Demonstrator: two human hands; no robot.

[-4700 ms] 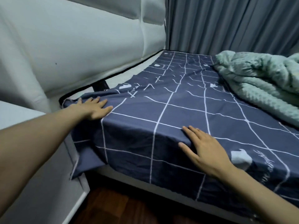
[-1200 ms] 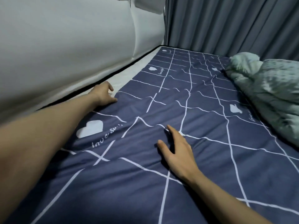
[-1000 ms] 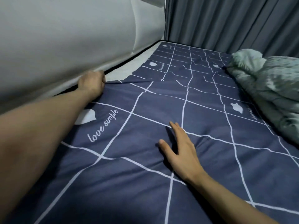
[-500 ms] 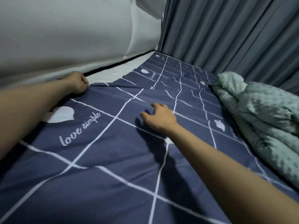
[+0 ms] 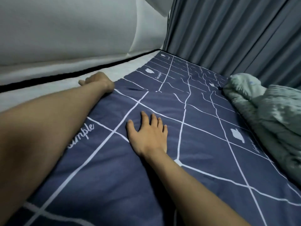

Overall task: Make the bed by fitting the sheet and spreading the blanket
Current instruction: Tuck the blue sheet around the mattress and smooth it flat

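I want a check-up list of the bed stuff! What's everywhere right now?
Surface: white mattress, bare strip showing along the headboard side.
Job's things: navy grid sheet covers most of the mattress, wrinkled toward the far end; green blanket bunched at the right edge, not spread.
Clutter: nothing seen.
Grippers: left hand closed at the sheet's edge by the bare strip; right hand flat on the sheet, fingers spread.
Cables: nothing seen.
Surroundings: padded white headboard on the left; grey curtain behind.
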